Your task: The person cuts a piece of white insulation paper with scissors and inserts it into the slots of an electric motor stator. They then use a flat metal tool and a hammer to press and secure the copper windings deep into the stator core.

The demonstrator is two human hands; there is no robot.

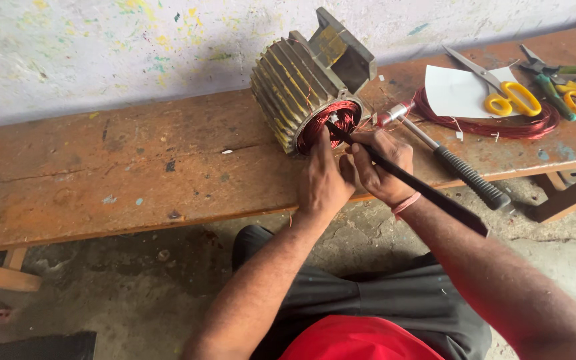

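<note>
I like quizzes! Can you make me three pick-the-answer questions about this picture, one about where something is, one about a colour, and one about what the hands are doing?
1. Where does the hammer lie?
A. On the wooden bench, right of the motor shell
B. On the floor
C. On top of the motor shell

2. What colour is the wire wound inside the motor shell?
A. Blue
B. Reddish copper
C. White

3. What is the right hand doing?
A. Resting open on the bench
B. Cutting paper with scissors
C. Holding a long dark stick whose tip is in the wire

Answers:
1 A: the hammer rests on the wooden bench beside the shell.
2 B: the wire coils look reddish copper.
3 C: its grip is closed on the dark stick, while the left hand touches the coils.
</note>
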